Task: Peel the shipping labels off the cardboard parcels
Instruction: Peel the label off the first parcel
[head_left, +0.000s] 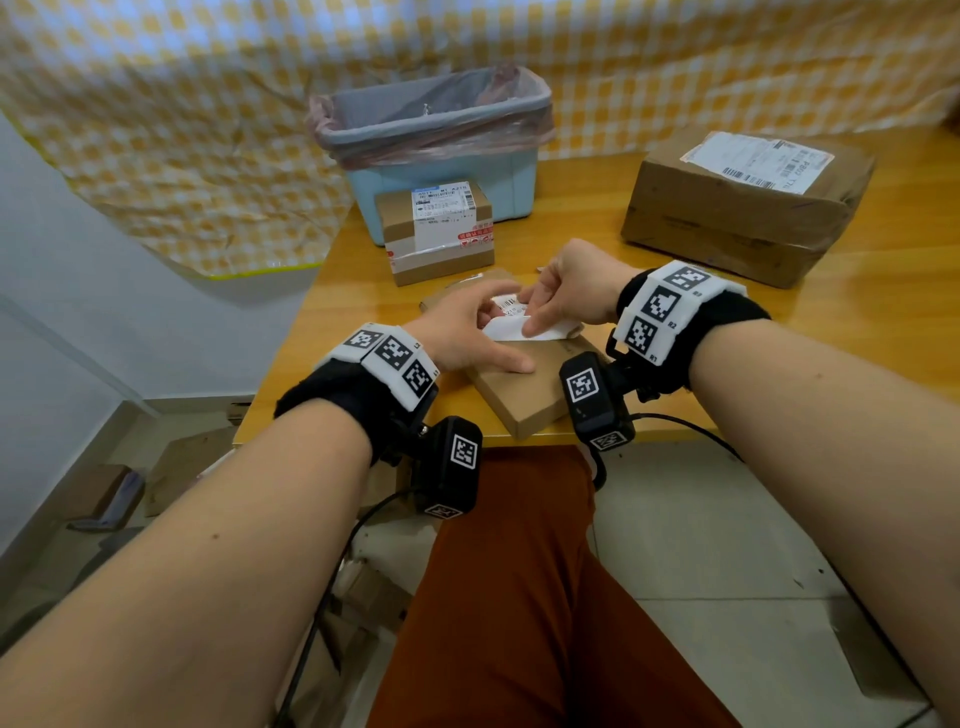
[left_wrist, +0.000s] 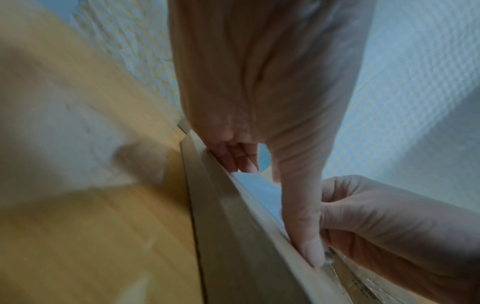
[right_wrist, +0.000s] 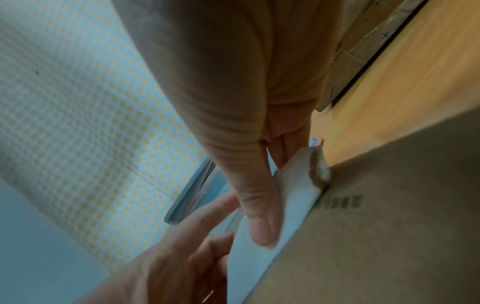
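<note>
A flat cardboard parcel lies at the table's front edge. Its white shipping label is partly lifted and folded back. My right hand pinches the raised label edge between thumb and fingers; the right wrist view shows that hand with its thumb on the label above the parcel. My left hand presses flat on the parcel, thumb stretched along its top. In the left wrist view the left hand bears on the parcel's edge, beside the right hand.
A small parcel with a label stands behind, in front of a blue bin lined with a plastic bag. A large brown parcel with a label sits at the back right. Checked cloth hangs behind the wooden table.
</note>
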